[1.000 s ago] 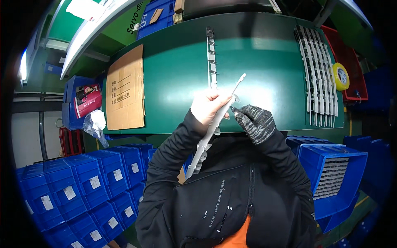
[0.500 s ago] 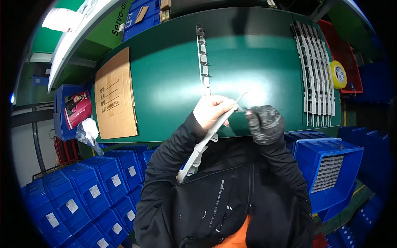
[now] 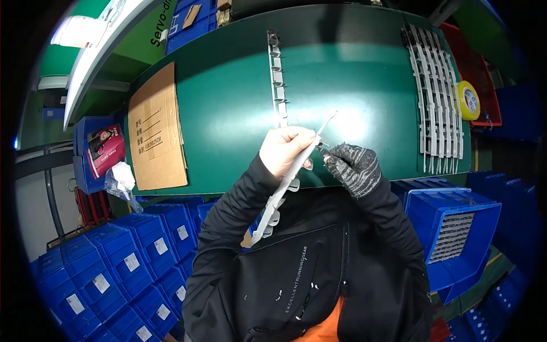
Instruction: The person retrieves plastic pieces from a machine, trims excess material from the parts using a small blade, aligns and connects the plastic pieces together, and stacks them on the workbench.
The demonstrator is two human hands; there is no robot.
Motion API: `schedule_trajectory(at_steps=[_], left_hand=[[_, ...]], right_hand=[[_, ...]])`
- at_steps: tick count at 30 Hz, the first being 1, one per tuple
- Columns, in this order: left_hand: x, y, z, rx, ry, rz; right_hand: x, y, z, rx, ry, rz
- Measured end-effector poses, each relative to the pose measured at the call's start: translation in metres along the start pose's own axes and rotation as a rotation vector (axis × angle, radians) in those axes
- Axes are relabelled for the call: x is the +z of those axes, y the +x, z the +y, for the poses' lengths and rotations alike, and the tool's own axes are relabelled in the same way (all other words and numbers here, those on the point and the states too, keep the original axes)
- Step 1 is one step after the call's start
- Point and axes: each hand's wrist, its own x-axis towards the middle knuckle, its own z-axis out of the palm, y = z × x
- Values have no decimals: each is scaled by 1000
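Observation:
My bare left hand grips a long pale grey strip with curved tabs along one side. The strip runs slantwise from near my chest to a thin tip above the table. My right hand, in a grey-black knitted glove with bare fingertips, pinches a small dark piece or tool beside the strip, just right of my left fingers; its kind cannot be made out. Beyond my left hand, a similar tabbed strip lies lengthwise on the green table.
Several similar strips lie side by side at the table's right, beside a yellow tape roll and a red tray. Flat cardboard covers the left end. Blue crates stand lower left; a blue bin holding strips stands lower right.
My gloved right hand has moved slightly left, closer to the strip, and is less blurred. My left hand keeps its hold, and the strip is a little steeper.

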Motion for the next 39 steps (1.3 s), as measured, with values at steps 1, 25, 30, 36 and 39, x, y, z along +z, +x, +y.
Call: schedule_trajectory(at_steps=[1,25,30,36,39], left_hand=[[1,0,1,-8,-3,-7],[16,6,4,-20,25,-24],[11,5,7,-72,26,-102],[14,6,5,-30,36,-68],[17,4,5,1,30,-20]], right_hand=[[1,0,1,-85,-37,17],[-11,-2,-7,-25,-24,21],[-10,-3,-9,-3,7,20],[-9,-2,-3,-55,-53,33],[-9,-3,-7,22,38,18]])
